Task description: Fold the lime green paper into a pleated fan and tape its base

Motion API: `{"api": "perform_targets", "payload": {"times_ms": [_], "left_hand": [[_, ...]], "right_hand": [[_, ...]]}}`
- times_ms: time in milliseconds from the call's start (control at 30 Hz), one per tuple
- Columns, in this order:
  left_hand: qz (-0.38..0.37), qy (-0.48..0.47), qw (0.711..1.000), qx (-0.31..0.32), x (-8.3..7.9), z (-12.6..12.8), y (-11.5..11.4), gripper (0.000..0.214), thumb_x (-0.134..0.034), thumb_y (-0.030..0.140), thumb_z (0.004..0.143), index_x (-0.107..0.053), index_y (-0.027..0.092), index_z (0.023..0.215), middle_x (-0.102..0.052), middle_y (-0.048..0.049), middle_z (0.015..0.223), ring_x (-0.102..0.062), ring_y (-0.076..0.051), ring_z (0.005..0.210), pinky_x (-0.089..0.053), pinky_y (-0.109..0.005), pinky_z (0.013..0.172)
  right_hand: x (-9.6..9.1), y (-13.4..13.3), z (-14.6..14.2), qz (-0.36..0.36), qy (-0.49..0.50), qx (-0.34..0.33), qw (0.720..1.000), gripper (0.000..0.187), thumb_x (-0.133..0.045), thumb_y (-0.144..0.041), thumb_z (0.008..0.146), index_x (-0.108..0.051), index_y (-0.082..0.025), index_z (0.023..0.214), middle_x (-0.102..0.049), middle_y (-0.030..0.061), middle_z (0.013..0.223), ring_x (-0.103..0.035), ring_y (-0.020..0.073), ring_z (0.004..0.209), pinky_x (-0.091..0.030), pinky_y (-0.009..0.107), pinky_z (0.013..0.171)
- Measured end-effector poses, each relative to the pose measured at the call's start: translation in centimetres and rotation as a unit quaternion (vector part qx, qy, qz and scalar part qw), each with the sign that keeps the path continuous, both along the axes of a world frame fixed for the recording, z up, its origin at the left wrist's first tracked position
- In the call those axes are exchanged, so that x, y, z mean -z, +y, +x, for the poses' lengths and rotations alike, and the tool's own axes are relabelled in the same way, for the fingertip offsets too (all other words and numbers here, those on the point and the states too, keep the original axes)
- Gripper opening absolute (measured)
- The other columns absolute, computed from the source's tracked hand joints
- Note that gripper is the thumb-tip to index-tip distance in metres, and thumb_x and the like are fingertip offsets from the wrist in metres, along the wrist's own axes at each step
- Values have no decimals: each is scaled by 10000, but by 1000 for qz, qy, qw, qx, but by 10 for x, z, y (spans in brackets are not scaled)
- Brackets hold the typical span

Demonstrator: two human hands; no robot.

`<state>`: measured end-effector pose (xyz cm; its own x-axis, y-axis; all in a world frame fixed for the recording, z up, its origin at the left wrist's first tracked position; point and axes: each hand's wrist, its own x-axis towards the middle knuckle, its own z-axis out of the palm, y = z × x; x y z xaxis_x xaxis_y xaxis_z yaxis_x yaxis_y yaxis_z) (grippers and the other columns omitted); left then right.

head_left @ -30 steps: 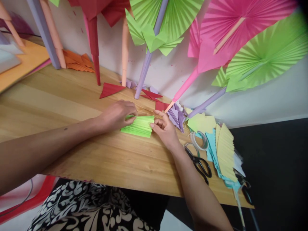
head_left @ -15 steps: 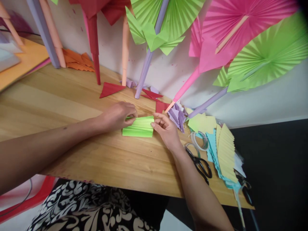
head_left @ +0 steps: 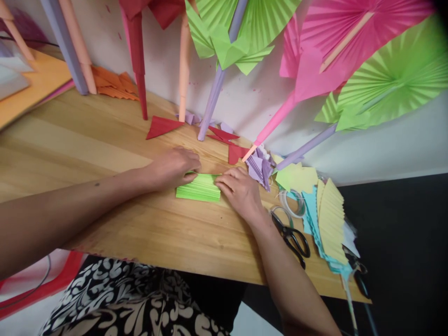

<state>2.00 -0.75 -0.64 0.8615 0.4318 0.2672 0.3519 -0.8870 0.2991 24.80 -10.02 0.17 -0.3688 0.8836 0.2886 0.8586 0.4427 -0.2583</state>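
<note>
A strip of green pleated paper lies on the wooden table, its narrow folds running from side to side. At its upper left, my left hand is closed, with thumb and fingers pinching the far edge. My right hand grips the right end, its fingers curled over the far corner and the thumb side low against the paper. Just beyond my right hand lie purple folded paper scraps and a red paper piece.
Black-handled scissors and a tape roll lie to the right, beside yellow pleated paper. Along the wall lean paper fans, including a green fan and a pink fan. Orange sheets occupy the far left.
My right hand has closed down over the right end of the green paper, its fingers no longer raised. My left hand stays at the far edge. The view has shifted slightly.
</note>
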Motion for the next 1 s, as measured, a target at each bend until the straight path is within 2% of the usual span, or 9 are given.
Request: {"api": "perform_targets", "payload": {"times_ms": [200, 500, 667, 833, 1000], "left_hand": [[5, -8, 1000, 16, 3, -1, 3, 250, -494, 199, 930, -642, 158, 732, -627, -48, 751, -563, -177, 738, -390, -301, 708], [12, -20, 999, 35, 6, -2, 5, 244, -498, 221, 944, -697, 176, 811, -673, -57, 825, -588, -188, 810, -405, -306, 751], [9, -43, 998, 49, 7, -1, 6, 241, -510, 209, 943, -702, 180, 800, -670, -47, 792, -580, -183, 777, -392, -309, 731], [-4, -43, 997, 57, 3, -2, 4, 241, -498, 169, 945, -689, 178, 798, -667, -47, 805, -569, -179, 783, -394, -311, 738], [1, -52, 996, 66, 3, -1, 4, 237, -519, 184, 938, -675, 176, 760, -661, -48, 768, -562, -181, 753, -386, -310, 718]], "right_hand": [[-3, 0, -5, 1, -56, -4, 998, 246, -521, -270, 997, -714, -218, 853, -681, 62, 853, -567, 210, 840, -422, 340, 735], [-4, 2, -7, 5, -107, -9, 994, 204, -522, -230, 985, -668, -213, 843, -650, 58, 838, -545, 214, 830, -386, 339, 714], [-6, 1, -6, 9, -101, -11, 995, 182, -523, -210, 975, -638, -213, 834, -647, 61, 841, -544, 226, 845, -405, 346, 727], [-6, 2, -5, 12, -58, -25, 998, 139, -528, -184, 963, -620, -219, 866, -667, 91, 1062, -560, 247, 1005, -444, 385, 867], [-2, 3, -6, -31, -50, -24, 998, 134, -510, -163, 961, -602, -210, 875, -670, 70, 898, -579, 229, 877, -443, 363, 806]]}}
